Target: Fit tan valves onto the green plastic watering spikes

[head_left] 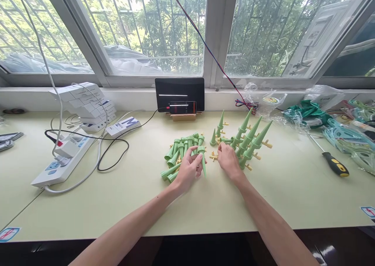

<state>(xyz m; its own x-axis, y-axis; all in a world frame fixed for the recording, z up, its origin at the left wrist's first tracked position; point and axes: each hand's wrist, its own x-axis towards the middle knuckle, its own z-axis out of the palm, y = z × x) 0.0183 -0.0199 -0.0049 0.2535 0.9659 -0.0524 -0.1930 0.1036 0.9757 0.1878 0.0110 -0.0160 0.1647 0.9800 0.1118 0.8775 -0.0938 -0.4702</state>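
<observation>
My left hand (pixel 188 169) is closed around a green plastic watering spike (pixel 203 164), its pointed tip facing down. Just behind that hand lies a pile of green spike pieces (pixel 177 145) with wide, tube-like ends. My right hand (pixel 229 161) has its fingers pinched low over the table, and what is in them, if anything, is hidden. Close to its fingertips are small yellow valve pieces (pixel 215 157). Behind and to the right of it stand several green spikes (pixel 254 138), tips up, fitted with yellow valves. Two smaller green cones (pixel 213 138) stand further left.
A phone (pixel 183 107) leans against a dark tablet (pixel 179 90) by the window. Left are a power strip (pixel 63 168), cables and stacked white boxes (pixel 88 102). A screwdriver (pixel 335 163) and bagged plastic parts (pixel 348 137) lie on the right.
</observation>
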